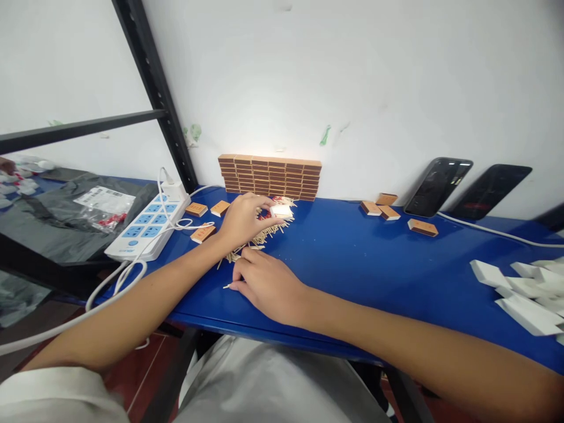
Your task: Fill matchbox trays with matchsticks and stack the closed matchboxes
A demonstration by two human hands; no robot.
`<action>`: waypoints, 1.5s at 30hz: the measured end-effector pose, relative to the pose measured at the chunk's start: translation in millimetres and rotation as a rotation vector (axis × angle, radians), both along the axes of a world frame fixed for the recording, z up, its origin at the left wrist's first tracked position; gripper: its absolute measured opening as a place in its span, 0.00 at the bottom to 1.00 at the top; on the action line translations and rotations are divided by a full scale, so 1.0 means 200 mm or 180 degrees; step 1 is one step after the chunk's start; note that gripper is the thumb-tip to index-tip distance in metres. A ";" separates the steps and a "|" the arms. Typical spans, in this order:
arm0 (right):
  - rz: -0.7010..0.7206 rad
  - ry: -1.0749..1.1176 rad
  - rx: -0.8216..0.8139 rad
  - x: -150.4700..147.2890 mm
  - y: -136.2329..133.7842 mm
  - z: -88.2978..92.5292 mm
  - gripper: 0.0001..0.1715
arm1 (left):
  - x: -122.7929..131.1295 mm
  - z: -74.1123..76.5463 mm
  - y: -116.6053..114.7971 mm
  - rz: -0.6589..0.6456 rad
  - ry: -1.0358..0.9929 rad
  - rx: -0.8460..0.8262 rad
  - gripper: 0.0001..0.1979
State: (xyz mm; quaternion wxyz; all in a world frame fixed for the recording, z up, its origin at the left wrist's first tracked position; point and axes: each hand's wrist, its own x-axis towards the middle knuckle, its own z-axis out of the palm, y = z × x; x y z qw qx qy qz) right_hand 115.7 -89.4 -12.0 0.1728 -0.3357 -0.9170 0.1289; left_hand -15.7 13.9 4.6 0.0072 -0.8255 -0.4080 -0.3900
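My left hand (244,220) reaches over a pile of matchsticks (264,232) on the blue table (352,252), its fingers pinched on a small white matchbox tray (282,210). Just in front of the pile, my right hand (267,285) rests on the table with fingers curled, pinching a single matchstick (228,286) by its end. A stacked wall of brown matchboxes (269,176) stands against the wall behind the pile. Loose brown matchboxes (202,233) lie left of my left hand.
A white power strip (147,226) with cables lies at the table's left end by a black rack post (154,88). More loose matchboxes (399,214) and two dark phones (438,185) lean at the back right. White box trays (524,294) heap at the right edge.
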 end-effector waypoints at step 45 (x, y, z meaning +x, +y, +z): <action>-0.1684 0.2667 -0.0366 0.48 0.33 -0.01 0.15 | 0.07 -0.04 -0.08 -0.0690 -0.0486 -0.0046 0.19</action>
